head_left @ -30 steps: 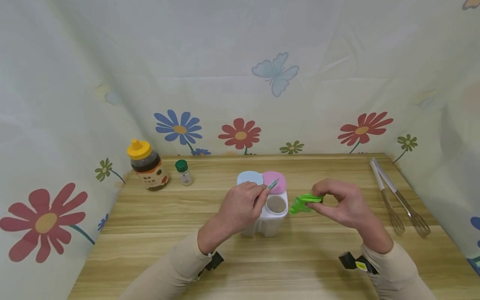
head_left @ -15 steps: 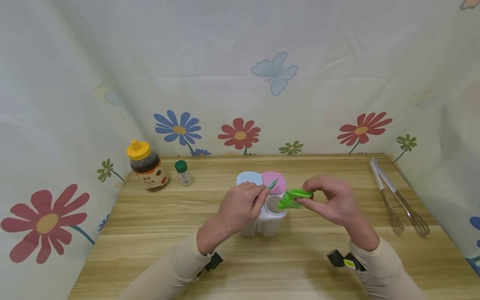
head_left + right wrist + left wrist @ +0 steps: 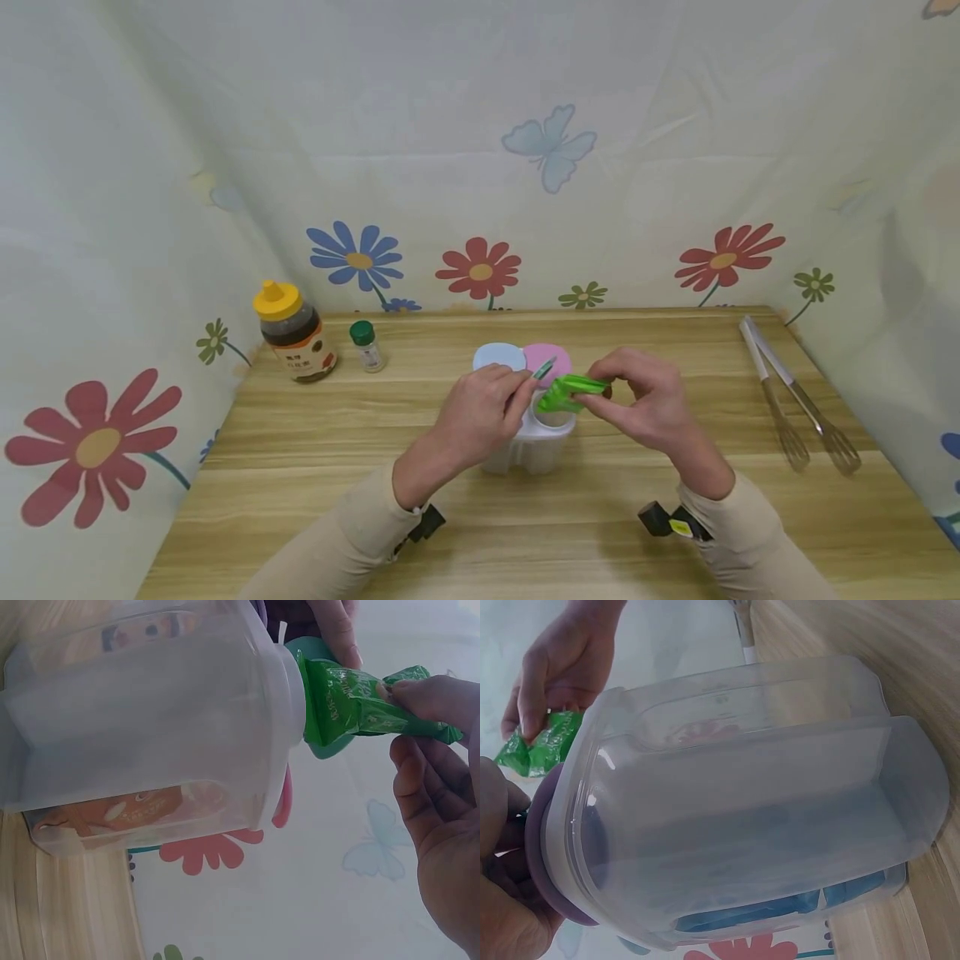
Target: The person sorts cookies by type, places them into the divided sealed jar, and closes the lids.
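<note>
A translucent storage canister with several compartments [image 3: 525,457] stands on the table; its blue lid [image 3: 498,357] and pink lid [image 3: 542,358] are down. My left hand [image 3: 476,417] lies over its near left part, by the purple lid [image 3: 540,855], and pinches a raised teal lid [image 3: 324,748]. In my right hand [image 3: 645,398], thumb and fingers pinch a crinkled green packet [image 3: 337,705]. The packet's lower end is right at the round white rim [image 3: 292,697] of the uncovered compartment. Blue packets [image 3: 750,909] and an orange-brown packet [image 3: 124,814] show through the walls.
At the back left stand a honey bottle [image 3: 300,346] with a yellow cap and a small green-capped jar [image 3: 367,346]. Metal tongs [image 3: 791,387] lie at the right. A flower-printed curtain [image 3: 637,167] rises behind the table.
My right hand has moved left with the green packet, from beside the canister to over the uncovered opening. My left hand and the teal lid have stayed in place.
</note>
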Motion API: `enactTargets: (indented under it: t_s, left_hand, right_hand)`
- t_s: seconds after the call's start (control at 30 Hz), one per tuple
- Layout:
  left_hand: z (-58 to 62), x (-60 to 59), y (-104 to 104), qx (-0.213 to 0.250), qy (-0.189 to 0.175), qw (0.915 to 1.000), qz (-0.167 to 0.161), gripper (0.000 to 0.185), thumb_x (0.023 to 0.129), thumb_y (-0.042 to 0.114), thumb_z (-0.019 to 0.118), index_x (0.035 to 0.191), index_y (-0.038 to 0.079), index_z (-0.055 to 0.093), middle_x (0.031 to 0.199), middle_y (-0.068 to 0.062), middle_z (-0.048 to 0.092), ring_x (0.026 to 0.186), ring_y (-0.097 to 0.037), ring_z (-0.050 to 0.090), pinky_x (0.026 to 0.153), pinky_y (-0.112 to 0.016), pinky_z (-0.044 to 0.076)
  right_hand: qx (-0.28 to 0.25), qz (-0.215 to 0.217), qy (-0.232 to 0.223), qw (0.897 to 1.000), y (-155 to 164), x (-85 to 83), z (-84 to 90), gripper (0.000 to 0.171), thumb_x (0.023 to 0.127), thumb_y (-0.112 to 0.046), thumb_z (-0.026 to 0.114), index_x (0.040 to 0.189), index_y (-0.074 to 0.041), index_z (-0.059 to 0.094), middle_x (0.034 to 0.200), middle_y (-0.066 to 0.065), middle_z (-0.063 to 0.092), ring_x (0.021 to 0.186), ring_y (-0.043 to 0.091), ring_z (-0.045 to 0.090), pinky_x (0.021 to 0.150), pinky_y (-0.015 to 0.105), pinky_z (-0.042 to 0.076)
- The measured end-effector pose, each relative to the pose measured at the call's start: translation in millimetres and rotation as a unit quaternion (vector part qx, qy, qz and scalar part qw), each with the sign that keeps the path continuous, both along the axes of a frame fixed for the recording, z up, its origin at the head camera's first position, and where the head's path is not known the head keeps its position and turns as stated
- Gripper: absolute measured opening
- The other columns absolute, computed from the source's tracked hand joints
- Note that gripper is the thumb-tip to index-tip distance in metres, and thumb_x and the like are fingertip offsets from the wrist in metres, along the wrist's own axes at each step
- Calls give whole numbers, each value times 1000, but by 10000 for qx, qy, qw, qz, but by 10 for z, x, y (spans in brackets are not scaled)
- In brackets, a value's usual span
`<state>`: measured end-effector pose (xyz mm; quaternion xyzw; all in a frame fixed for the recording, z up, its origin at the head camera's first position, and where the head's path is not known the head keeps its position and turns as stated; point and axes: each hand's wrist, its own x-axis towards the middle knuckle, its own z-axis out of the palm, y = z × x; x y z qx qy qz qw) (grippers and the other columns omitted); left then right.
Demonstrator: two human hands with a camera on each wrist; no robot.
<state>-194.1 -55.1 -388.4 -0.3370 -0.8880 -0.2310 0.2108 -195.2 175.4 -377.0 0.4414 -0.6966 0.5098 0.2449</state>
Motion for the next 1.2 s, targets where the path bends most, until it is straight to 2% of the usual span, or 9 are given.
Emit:
enactTargets:
  t_s: [0.13,0.37,0.6,1.03,1.2]
  left_hand:
    - [-5,3,0,47,19,10000,-12,22,98,25,59,95,10,75,81,2,72,71,-7,62,61,-20,52]
    - [-12,1,2,38,55,10000,-37,23,98,26,58,94,11,75,81,2,72,71,-7,62,62,-22,53]
    - [-2,-1,12,34,101,9999,-36,21,97,23,60,97,9,75,80,1,72,67,-7,60,59,-20,51]
    - [38,9,7,57,-78,10000,-23,23,97,24,59,101,8,75,83,0,73,70,-7,62,61,-20,52]
    - [31,13,7,43,-76,10000,-19,22,97,24,60,101,8,75,83,0,73,70,-7,62,60,-20,52]
  right_hand:
    - [74,-97,52,9999,-16,-17,-34,38,56,25,76,84,2,68,77,10,64,66,14,54,57,21,47]
    - [532,-630,385,9959,0,-93,-212,34,62,8,84,87,-11,71,78,-1,66,65,12,54,61,15,44]
    - [1172,-727,-156,9903,-4,-98,-384,28,67,0,86,87,-14,71,78,-4,65,66,9,56,58,16,47]
    - [1358,-680,-293,9880,-14,-105,-350,27,69,-2,86,90,-14,73,80,-3,67,65,11,57,56,20,49]
    - [1626,-611,-228,9845,-6,-103,-336,24,71,-3,84,91,-12,74,82,-4,66,66,9,57,57,14,47]
